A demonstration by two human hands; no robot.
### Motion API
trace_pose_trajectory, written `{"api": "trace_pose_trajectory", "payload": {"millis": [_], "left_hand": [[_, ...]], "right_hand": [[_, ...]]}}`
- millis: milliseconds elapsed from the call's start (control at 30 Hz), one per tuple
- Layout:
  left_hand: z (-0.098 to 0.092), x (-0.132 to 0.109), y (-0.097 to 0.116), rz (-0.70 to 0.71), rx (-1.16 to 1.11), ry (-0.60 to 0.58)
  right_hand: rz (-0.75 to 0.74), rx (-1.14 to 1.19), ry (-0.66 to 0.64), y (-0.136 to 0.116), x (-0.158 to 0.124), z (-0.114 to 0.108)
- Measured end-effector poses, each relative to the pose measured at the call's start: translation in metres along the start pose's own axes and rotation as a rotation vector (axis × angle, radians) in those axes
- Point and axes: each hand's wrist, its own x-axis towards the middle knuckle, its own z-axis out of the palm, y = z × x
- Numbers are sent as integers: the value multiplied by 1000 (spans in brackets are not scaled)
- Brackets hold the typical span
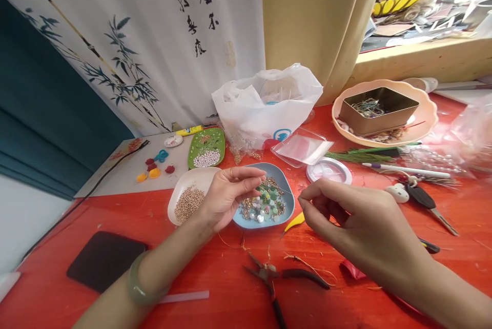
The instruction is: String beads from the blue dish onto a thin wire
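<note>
- Our left hand [229,194] has its grip pinched closed, thumb against forefinger, on a fine strand [281,190].
- Our right hand [357,221] holds its thumb and forefinger drawn together too; the strand runs toward them, but we cannot tell whether its end is caught there.
- We see the strand stretched across the gap between our hands, over the blue dish [274,171] of mixed green, clear and gold beads.
- Just left of that sits a cream dish [200,174] of gold beads, partly hidden by our left hand.
- Nearer us, black-handled pliers [265,273] lie spread on the red tabletop [215,272], a yellow tool [294,222] beyond them.
- A dark flat slab [106,260] lies left of our left forearm.
- Farther back we have a green tray [220,137] with white beads and a white plastic bag [261,108].
</note>
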Motion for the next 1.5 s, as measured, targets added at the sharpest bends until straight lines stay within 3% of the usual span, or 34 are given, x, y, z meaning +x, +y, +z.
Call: {"api": "trace_pose_trajectory", "payload": {"millis": [233, 367, 533, 700, 933, 1500], "left_hand": [[1, 0, 1, 148, 145, -5], [1, -1, -1, 158, 168, -14], [5, -6, -2, 199, 243, -86], [9, -9, 1, 151, 396, -151], [8, -11, 7, 198, 552, -155], [8, -12, 10, 118, 670, -222]], "right_hand": [[4, 25, 7, 1, -1, 0], [37, 65, -16, 2, -2, 1], [196, 241, -219, 8, 0, 8], [431, 544, -425, 14, 5, 16], [488, 728, -454, 18, 3, 19], [471, 547, -527, 13, 5, 16]]}}
